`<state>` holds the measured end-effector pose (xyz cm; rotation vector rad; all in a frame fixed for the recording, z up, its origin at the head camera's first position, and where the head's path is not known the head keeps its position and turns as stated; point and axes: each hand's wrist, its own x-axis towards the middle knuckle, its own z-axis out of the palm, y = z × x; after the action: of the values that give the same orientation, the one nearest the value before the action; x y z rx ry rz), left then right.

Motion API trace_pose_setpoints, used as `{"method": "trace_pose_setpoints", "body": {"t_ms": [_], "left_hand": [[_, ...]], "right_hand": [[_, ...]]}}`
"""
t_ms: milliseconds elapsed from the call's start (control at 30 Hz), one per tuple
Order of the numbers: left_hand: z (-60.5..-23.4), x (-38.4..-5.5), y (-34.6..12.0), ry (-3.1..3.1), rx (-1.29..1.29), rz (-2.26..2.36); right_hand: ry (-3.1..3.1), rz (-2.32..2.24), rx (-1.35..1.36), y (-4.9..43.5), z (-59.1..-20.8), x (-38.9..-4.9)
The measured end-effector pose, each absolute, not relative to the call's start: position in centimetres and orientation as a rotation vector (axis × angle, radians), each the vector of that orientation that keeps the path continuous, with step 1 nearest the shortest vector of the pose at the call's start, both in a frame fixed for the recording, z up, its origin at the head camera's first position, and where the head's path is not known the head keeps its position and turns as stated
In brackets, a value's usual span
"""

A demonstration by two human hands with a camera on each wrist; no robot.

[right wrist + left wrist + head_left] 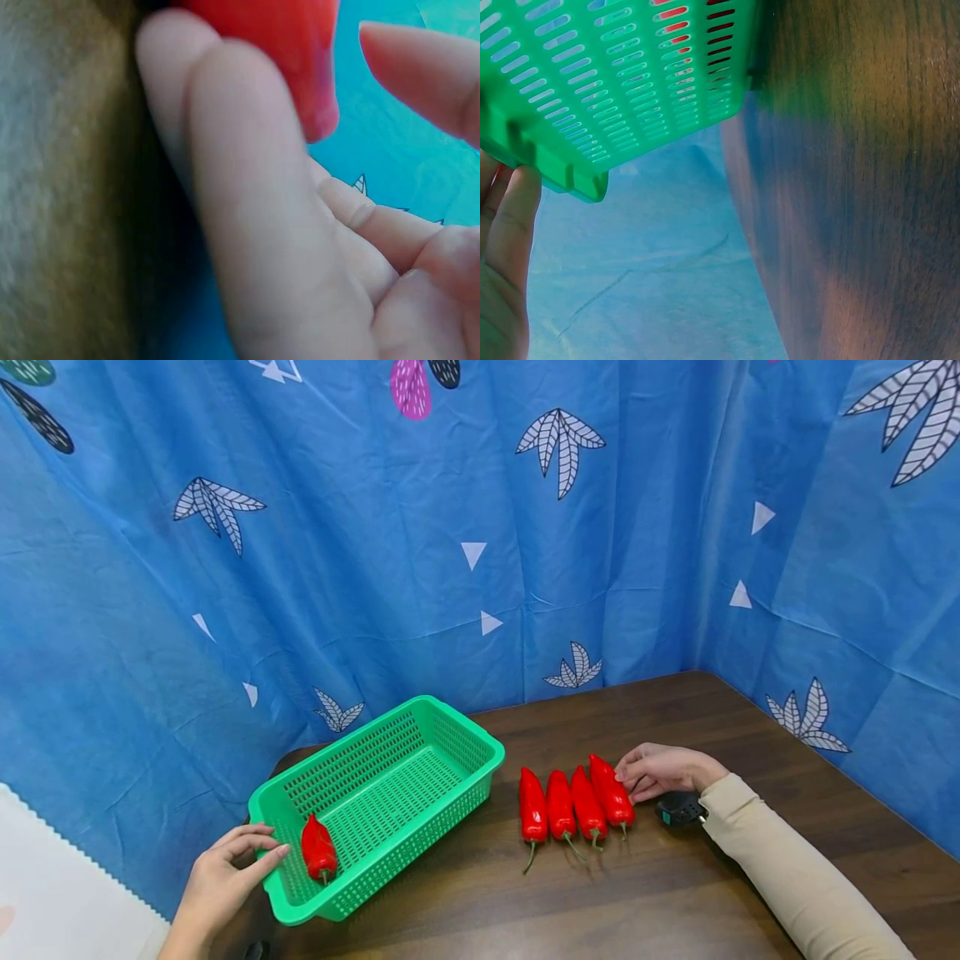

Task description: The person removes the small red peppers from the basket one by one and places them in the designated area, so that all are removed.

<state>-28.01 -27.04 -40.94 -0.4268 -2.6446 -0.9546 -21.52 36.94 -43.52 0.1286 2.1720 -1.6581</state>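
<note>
A green plastic basket (375, 856) sits at the left of the table, and my left hand (228, 877) grips the rim at its near left end. In the left wrist view, fingers (514, 225) lie against the underside of the basket's lip (570, 176). One red pepper (318, 850) lies inside that end. Several more red peppers with green stems stand in a row right of the basket. My right hand (663, 770) has its fingers at the rightmost pepper (611, 792). In the right wrist view, two fingertips overlap this pepper (300, 60), while another digit stands apart from it.
The brown wooden table (465, 893) meets a blue patterned curtain (420, 543) along its back and right side. Under my right wrist is a small black device (678, 808). Another dark item (257, 950) shows at the bottom left, below the basket.
</note>
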Motion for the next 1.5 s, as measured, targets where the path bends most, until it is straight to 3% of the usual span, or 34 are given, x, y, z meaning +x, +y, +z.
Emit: {"method": "trace_pose_setpoints", "body": {"t_ms": [700, 1500], "left_hand": [[-40.9, -27.8, -26.9, -2.672, -0.402, -0.969], [-40.8, -27.7, -27.0, -2.659, -0.405, -0.965]], "right_hand": [[2.324, -1.665, 0.119, 37.2, -41.6, -22.0], [2.371, -1.566, -0.175, 29.4, -35.5, -26.0]]}}
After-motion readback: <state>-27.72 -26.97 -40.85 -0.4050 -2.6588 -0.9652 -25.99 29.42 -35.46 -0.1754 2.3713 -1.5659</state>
